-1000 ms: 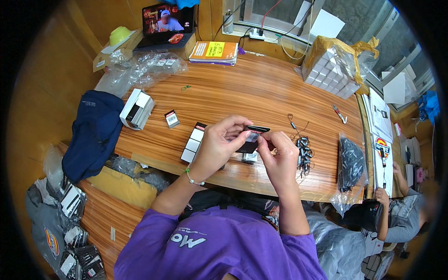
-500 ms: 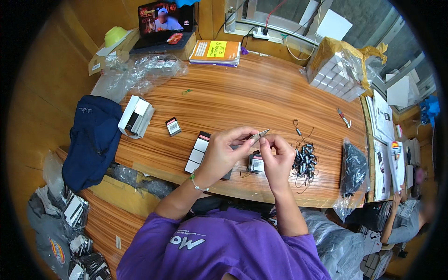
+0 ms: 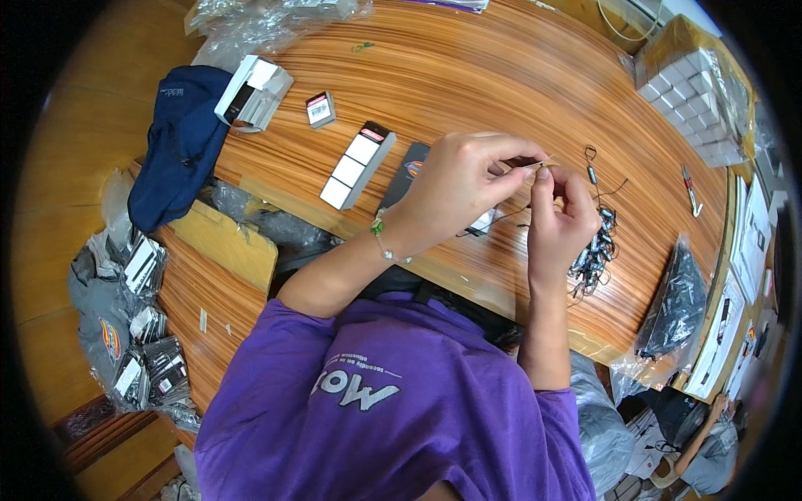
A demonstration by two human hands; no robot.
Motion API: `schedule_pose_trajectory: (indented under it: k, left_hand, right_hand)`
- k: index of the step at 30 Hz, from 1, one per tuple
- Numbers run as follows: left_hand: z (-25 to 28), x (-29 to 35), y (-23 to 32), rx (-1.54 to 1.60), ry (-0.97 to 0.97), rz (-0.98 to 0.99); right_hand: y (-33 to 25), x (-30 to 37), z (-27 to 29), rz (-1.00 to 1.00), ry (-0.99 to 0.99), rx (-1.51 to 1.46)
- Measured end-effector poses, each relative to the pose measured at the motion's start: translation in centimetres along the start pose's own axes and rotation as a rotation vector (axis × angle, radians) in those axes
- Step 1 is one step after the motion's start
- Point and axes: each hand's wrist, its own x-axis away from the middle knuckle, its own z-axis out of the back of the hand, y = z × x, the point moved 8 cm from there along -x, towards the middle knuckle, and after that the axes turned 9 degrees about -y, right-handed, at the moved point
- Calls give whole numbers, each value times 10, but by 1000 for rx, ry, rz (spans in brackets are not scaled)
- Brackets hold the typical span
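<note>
Over the table, my left hand (image 3: 468, 179) and my right hand (image 3: 564, 209) meet, thumbs and forefingers pinched on a thin, pale, pointed piece (image 3: 539, 164) seen nearly edge-on. Its kind is hard to make out. Below the hands, a small stack of labelled cards (image 3: 484, 221) is mostly hidden, with a dark cord by it. Beside my right hand lies a heap of black cords with shiny small fittings (image 3: 595, 255); one looped cord (image 3: 591, 171) lies apart. Left of my left hand are a dark grey card with a coloured emblem (image 3: 408, 171) and a row of black-and-white cards (image 3: 357, 167).
A small card stack (image 3: 320, 109) and an open white box of cards (image 3: 257, 96) stand at left, by a navy cloth bag (image 3: 175, 150). Right are red-handled snips (image 3: 690, 190), a bag of black items (image 3: 672, 301) and wrapped white boxes (image 3: 693, 100). A person sits lower right.
The view has tilted down and shifted, so the laptop is out of sight. My hands keep their pinch together; the held piece now appears thinner. The grey card shows more.
</note>
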Motion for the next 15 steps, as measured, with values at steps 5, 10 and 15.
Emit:
schedule_pose_trajectory:
  k: [5, 10, 15]
  left_hand:
    - [-26, -13, 7, -137, -4, -41]
    - [-33, -19, 6, -50, -47, -11]
    - [-30, -21, 0, 23, -97, 36]
  right_hand:
    - [57, 11, 3, -342, 16, -663]
    - [40, 4, 24, -240, -12, -258]
    - [17, -1, 25, -86, -20, 65]
